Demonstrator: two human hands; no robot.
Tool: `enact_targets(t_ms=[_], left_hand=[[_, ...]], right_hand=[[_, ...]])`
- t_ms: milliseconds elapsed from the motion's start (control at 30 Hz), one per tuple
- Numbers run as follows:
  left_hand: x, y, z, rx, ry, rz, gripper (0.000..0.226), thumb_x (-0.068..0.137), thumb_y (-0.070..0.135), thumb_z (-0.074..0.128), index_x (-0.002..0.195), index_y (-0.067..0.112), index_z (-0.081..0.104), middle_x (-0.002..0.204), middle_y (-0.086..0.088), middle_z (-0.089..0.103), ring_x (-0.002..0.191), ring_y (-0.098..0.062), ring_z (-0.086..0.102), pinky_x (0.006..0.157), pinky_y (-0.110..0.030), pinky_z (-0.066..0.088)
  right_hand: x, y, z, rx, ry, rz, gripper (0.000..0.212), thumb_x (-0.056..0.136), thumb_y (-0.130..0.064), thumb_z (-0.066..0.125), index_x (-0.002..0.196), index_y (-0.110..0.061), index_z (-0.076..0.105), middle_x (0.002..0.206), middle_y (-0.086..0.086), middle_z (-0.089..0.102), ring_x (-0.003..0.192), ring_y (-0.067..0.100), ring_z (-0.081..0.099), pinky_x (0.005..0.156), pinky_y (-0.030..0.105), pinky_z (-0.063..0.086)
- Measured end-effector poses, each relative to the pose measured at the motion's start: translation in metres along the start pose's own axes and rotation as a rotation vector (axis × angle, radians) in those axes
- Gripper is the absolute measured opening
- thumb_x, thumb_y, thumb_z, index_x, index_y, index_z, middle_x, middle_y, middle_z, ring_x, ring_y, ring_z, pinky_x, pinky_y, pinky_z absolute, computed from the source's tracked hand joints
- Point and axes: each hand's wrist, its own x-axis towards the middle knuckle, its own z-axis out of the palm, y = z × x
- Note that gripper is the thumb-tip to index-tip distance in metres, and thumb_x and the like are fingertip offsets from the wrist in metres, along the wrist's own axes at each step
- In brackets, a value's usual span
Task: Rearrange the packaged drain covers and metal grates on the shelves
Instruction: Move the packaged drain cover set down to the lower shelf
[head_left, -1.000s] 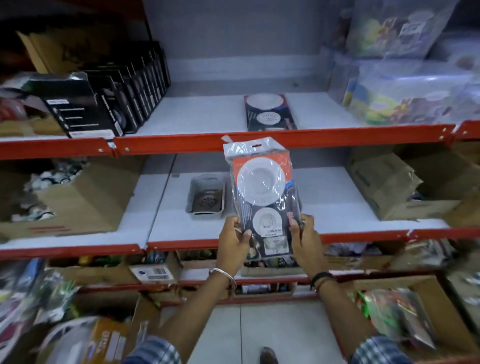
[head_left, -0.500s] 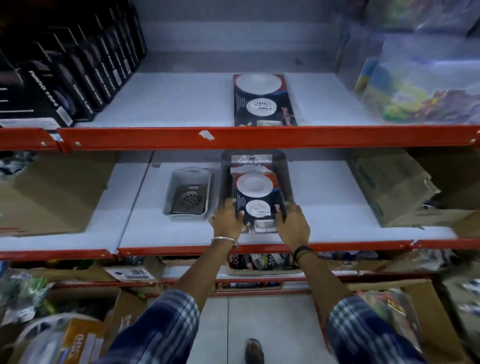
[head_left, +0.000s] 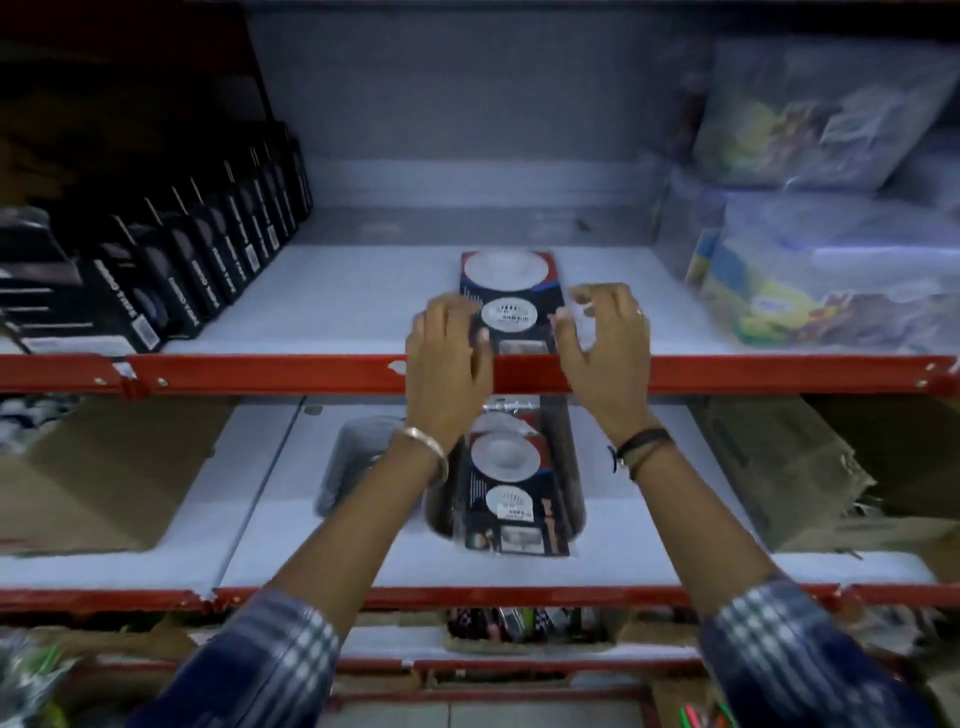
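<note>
A packaged drain cover (head_left: 506, 291), dark card with two white discs, lies flat on the upper shelf near its red front rail (head_left: 260, 371). My left hand (head_left: 449, 364) reaches over the rail, with its fingers against the pack's left edge. My right hand (head_left: 608, 348) hovers at the pack's right edge with fingers spread and nothing in it. On the middle shelf a second packaged drain cover (head_left: 511, 499) lies on a dark metal tray (head_left: 574, 467). A metal grate (head_left: 353, 467) in a clear pack sits left of it, partly hidden by my left forearm.
A row of black boxes (head_left: 182, 275) lines the upper shelf's left side. Colourful plastic-bagged goods (head_left: 831, 260) are stacked on its right. Cardboard boxes stand on the middle shelf at left (head_left: 104, 467) and right (head_left: 779, 467). Lower shelves hold mixed goods.
Both hands set the held pack down on the tray on the middle shelf, let go, and rose to the pack on the upper shelf.
</note>
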Motion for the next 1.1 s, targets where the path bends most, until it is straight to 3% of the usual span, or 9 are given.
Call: enact_targets(t_ms=[133,200,333,400,567,667,800,967,1100], left_hand=[[0.064,-0.006,0.002,0.135,-0.519,-0.486,0.044,0.090,0.013,0.048,0.128,-0.005,0.035,0.134,-0.028,0.041,0.124,-0.042,0.040,0.102,-0.046,0.038],[0.077,-0.005,0.004,0.050,-0.594,-0.575,0.044,0.089,0.008,0.046,0.128,-0.009,0.032,0.134,-0.031,0.043,0.125,-0.045,0.042,0.102,-0.044,0.038],[0.086,-0.002,-0.002,-0.322,-0.438,-0.699,0.034,0.085,-0.001,0.049,0.117,-0.002,0.037,0.123,-0.029,0.052,0.102,-0.040,0.059,0.073,-0.042,0.058],[0.079,0.000,-0.010,-0.409,-0.347,-0.691,0.036,0.084,-0.001,0.049,0.117,0.005,0.037,0.115,-0.025,0.057,0.093,-0.036,0.062,0.060,-0.033,0.054],[0.034,-0.002,-0.034,-0.590,-0.320,-0.715,0.031,0.082,-0.001,0.053,0.108,0.009,0.039,0.104,-0.023,0.063,0.087,-0.033,0.065,0.078,-0.044,0.057],[-0.007,0.002,-0.056,-0.629,-0.309,-0.703,0.032,0.080,0.000,0.056,0.104,0.015,0.041,0.085,-0.008,0.063,0.064,-0.017,0.061,0.061,-0.033,0.055],[-0.073,0.011,-0.085,-0.648,-0.264,-0.658,0.032,0.080,0.008,0.064,0.098,0.021,0.041,0.074,0.007,0.056,0.058,-0.001,0.057,0.056,-0.025,0.050],[-0.153,0.017,-0.110,-0.624,-0.362,-0.710,0.035,0.080,0.010,0.067,0.088,0.028,0.039,0.089,-0.013,0.060,0.077,-0.024,0.059,0.071,-0.042,0.054],[-0.196,0.015,-0.106,-0.581,-0.424,-0.756,0.035,0.079,0.010,0.067,0.100,0.014,0.039,0.088,-0.015,0.059,0.072,-0.021,0.056,0.064,-0.041,0.053]], right_hand=[[0.052,0.010,0.020,-0.481,-0.587,0.320,0.045,0.093,-0.036,0.045,0.124,-0.005,0.050,0.128,0.021,0.055,0.119,0.037,0.049,0.099,0.041,0.036],[0.061,0.012,0.029,-0.471,-0.726,0.398,0.047,0.094,-0.039,0.043,0.126,-0.005,0.049,0.134,0.019,0.052,0.123,0.036,0.047,0.102,0.041,0.033],[0.070,0.008,0.029,-0.151,-0.569,0.535,0.044,0.093,-0.033,0.049,0.123,0.000,0.046,0.130,0.021,0.053,0.118,0.037,0.051,0.096,0.040,0.043],[0.068,0.000,0.020,0.005,-0.439,0.544,0.041,0.094,-0.032,0.049,0.118,0.001,0.044,0.121,0.021,0.059,0.109,0.038,0.056,0.083,0.038,0.045],[0.021,-0.025,-0.013,0.179,-0.264,0.416,0.031,0.094,-0.032,0.048,0.107,-0.004,0.042,0.099,0.017,0.064,0.090,0.034,0.061,0.069,0.035,0.044],[-0.029,-0.039,-0.031,0.252,-0.218,0.365,0.021,0.096,-0.031,0.047,0.096,-0.013,0.036,0.071,-0.001,0.058,0.066,0.027,0.059,0.057,0.032,0.047],[-0.103,-0.049,-0.045,0.254,-0.145,0.315,0.017,0.096,-0.033,0.046,0.095,-0.021,0.034,0.065,-0.007,0.053,0.056,0.015,0.054,0.049,0.029,0.036],[-0.186,-0.048,-0.055,0.258,-0.172,0.332,0.018,0.096,-0.033,0.047,0.100,-0.017,0.040,0.055,-0.012,0.044,0.047,0.001,0.044,0.044,0.023,0.030],[-0.232,-0.036,-0.053,0.218,-0.242,0.393,0.023,0.095,-0.038,0.045,0.104,-0.018,0.041,0.056,-0.010,0.050,0.047,0.004,0.046,0.044,0.023,0.032]])
